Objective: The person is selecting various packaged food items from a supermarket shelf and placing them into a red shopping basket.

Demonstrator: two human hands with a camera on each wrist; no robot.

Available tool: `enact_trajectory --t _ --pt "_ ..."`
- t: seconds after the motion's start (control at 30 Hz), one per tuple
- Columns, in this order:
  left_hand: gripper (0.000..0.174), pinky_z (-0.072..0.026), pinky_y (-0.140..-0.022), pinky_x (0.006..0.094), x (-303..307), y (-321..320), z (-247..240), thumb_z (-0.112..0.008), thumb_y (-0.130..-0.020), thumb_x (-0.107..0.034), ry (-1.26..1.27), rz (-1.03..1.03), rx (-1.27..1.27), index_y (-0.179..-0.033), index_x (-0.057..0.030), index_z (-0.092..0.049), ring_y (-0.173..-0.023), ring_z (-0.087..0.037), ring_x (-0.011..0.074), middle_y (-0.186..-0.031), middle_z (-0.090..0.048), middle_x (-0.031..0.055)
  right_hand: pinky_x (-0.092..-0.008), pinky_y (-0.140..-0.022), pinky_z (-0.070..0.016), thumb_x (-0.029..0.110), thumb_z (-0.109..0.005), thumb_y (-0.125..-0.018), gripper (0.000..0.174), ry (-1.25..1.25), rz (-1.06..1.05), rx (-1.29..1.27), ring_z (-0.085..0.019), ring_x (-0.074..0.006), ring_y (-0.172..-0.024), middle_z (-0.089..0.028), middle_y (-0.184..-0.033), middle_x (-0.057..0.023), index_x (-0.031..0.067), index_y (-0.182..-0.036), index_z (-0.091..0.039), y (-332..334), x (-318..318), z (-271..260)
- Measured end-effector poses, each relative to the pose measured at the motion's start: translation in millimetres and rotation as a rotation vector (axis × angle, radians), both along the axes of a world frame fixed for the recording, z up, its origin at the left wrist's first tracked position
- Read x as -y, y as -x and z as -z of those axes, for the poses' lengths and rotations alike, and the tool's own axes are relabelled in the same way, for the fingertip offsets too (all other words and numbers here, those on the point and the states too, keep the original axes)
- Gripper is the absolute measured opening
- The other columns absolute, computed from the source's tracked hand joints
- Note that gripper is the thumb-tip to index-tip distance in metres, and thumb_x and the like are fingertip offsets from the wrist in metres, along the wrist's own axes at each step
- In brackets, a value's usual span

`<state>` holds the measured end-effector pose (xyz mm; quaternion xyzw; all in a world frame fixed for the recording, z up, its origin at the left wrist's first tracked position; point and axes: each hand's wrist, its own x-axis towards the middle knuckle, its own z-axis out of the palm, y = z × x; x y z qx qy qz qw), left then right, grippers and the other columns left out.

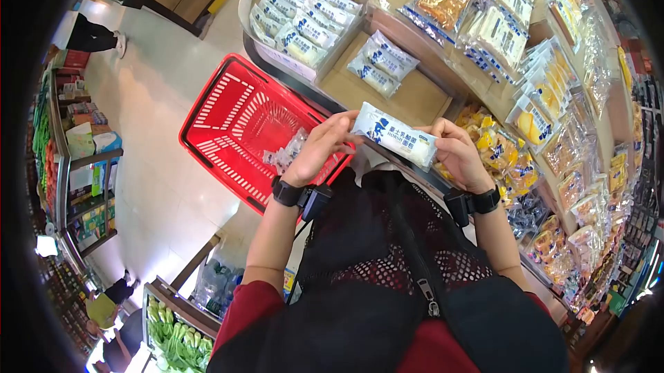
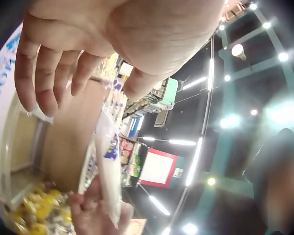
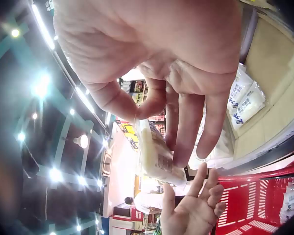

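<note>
A white bread packet (image 1: 395, 138) with blue lettering is held up in front of the body, its printed face upward. My right hand (image 1: 462, 155) pinches its right end between thumb and fingers. Close to the packet's other end, my left hand (image 1: 319, 148) has its fingers extended and loosely spread. The left wrist view shows a gap between that hand and the packet, seen edge-on. Below the left hand stands a red shopping basket (image 1: 225, 179) with several wrapped packets (image 1: 287, 152) inside.
Beyond the hands, a display tray bears similar packets (image 1: 384, 63), beside a white box (image 1: 319, 69) full of them. Bagged breads (image 1: 539, 120) line the shelves on the right. Vegetables (image 1: 178, 338) stand at the lower left, and other people are on the floor at left.
</note>
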<state>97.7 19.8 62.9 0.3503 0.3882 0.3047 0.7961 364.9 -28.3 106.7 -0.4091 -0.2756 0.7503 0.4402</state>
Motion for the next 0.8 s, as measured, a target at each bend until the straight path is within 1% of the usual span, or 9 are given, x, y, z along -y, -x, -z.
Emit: enact_trajectory --t 0.03,0.1,0.17,0.33,0.43,0.57,0.7,0.73,0.8 --pt "0.042 -0.0472 -0.078 0.028 0 -2 -4 -0.047 -0.095 -0.035 0.046 0.077 0.146 -0.118 -0.0001 -0.053 -0.095 -0.057 0.0145 -0.106 -0.061 0.0075 -0.0286 -0.088 -0.0429 0.009 -0.055 -0.083 0.008 -0.028 -0.056 0.009 -0.054 -0.0174 -0.103 -0.055 -0.12 -0.0224 0.0059 -0.081 -0.048 0 1 -6" --pt "0.041 -0.0471 -0.076 0.0266 2 -1 -10 -0.047 -0.095 -0.035 0.026 0.136 0.163 -0.115 0.001 -0.054 -0.091 -0.057 0.0127 -0.103 -0.061 0.0068 -0.0287 -0.089 -0.042 0.011 -0.057 -0.084 0.011 -0.027 -0.077 0.014 -0.054 -0.0177 -0.104 -0.054 -0.12 -0.0231 0.0061 -0.081 -0.048 5 0 -15" --pt "0.04 -0.0475 -0.075 0.0251 6 -1 -23 -0.048 -0.095 -0.034 -0.105 0.168 0.025 -0.112 0.001 -0.055 -0.087 -0.058 0.0109 -0.1 -0.062 0.006 -0.0294 -0.09 -0.0414 0.015 -0.059 -0.085 0.014 -0.07 -0.144 0.06 -0.054 -0.0183 -0.105 -0.055 -0.119 -0.0231 0.006 -0.08 -0.048 10 0 -17" --pt "0.031 -0.0478 -0.071 0.0227 10 20 -32 -0.056 -0.092 -0.027 -0.072 0.096 -0.113 -0.105 0.0007 -0.06 -0.082 -0.058 0.0084 -0.095 -0.064 0.0045 -0.0305 -0.09 -0.0422 0.015 -0.057 -0.087 0.012 -0.086 -0.212 0.066 -0.055 -0.0186 -0.104 -0.057 -0.118 -0.0202 0.0044 -0.085 -0.052 21 -2 -15" --pt "0.027 -0.0466 -0.073 0.0231 9 58 -2 -0.057 -0.092 -0.025 -0.14 -0.128 -0.212 -0.103 -0.0016 -0.061 -0.081 -0.057 0.0069 -0.091 -0.065 0.0014 -0.031 -0.089 -0.0439 0.013 -0.056 -0.089 0.01 -0.097 -0.235 0.184 -0.057 -0.0188 -0.101 -0.058 -0.114 -0.0171 0.0029 -0.091 -0.055 25 -3 -18" --pt "0.025 -0.0456 -0.074 0.0236 5 116 43 -0.057 -0.091 -0.024 -0.158 -0.281 -0.472 -0.104 -0.0027 -0.062 -0.081 -0.058 0.0077 -0.091 -0.066 0.0026 -0.0316 -0.086 -0.0471 0.013 -0.056 -0.089 0.012 -0.071 -0.278 0.279 -0.059 -0.0174 -0.095 -0.059 -0.109 -0.0147 0.0021 -0.094 -0.056 14 -2 -15" --pt "0.03 -0.0476 -0.068 0.0257 14 147 133 -0.058 -0.089 -0.027 -0.001 -0.254 -0.59 -0.103 -0.0008 -0.062 -0.075 -0.059 0.0096 -0.089 -0.066 0.0037 -0.031 -0.086 -0.0476 0.012 -0.056 -0.089 0.012 -0.036 -0.286 0.373 -0.059 -0.0164 -0.093 -0.061 -0.106 -0.0128 0.0017 -0.095 -0.055 10 -2 -15" --pt "0.031 -0.0485 -0.067 0.0269 19 152 166 -0.06 -0.088 -0.027 0.019 -0.198 -0.651 -0.103 0.0001 -0.062 -0.073 -0.06 0.0117 -0.087 -0.066 0.0053 -0.0305 -0.086 -0.0477 0.011 -0.056 -0.089 0.012 -0.027 -0.292 0.39 -0.059 -0.0161 -0.093 -0.061 -0.106 -0.0123 0.0015 -0.096 -0.055 10 -2 -15" --pt "0.029 -0.0483 -0.066 0.0255 32 149 204 -0.058 -0.089 -0.026 0.056 -0.115 -0.709 -0.104 -0.0012 -0.063 -0.073 -0.06 0.0103 -0.087 -0.066 0.0041 -0.03 -0.085 -0.0477 0.011 -0.055 -0.09 0.012 -0.019 -0.299 0.409 -0.059 -0.0158 -0.093 -0.061 -0.105 -0.0119 0.0013 -0.096 -0.055 8 -1 -15"
